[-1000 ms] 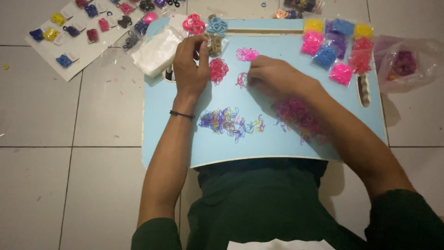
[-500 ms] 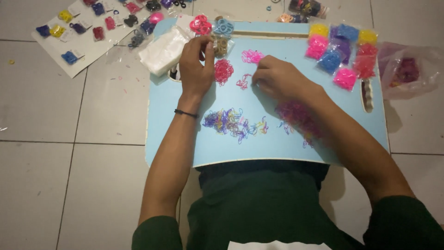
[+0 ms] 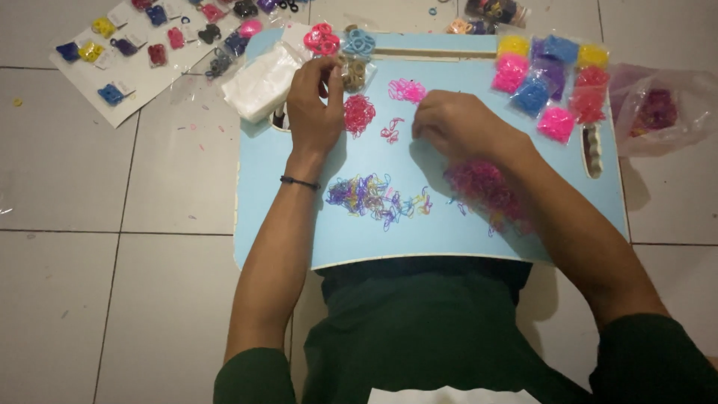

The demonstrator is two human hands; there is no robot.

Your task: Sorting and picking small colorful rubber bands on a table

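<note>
A light blue lap table (image 3: 449, 232) lies over my knees, strewn with small rubber bands. My left hand (image 3: 314, 112) rests near its back left, fingers pinched together next to a red pile of bands (image 3: 359, 114); what it pinches is too small to tell. My right hand (image 3: 456, 126) is curled over the table's middle, fingertips close to a few loose pink bands (image 3: 392, 132) and a pink pile (image 3: 407, 90). A mixed purple and yellow pile (image 3: 370, 198) lies nearer me. A magenta pile (image 3: 479, 183) sits partly under my right forearm.
Small bags of pink, blue, yellow and purple bands (image 3: 550, 82) crowd the table's back right. A white plastic bag (image 3: 262, 81) sits at its back left. A white card with coloured clips (image 3: 134, 45) lies on the tiled floor to the left; a clear bag (image 3: 658, 112) to the right.
The view has shifted so the table sits a little lower. My left hand has drawn its fingers together near the red pile. My right hand stays over the loose pink bands.
</note>
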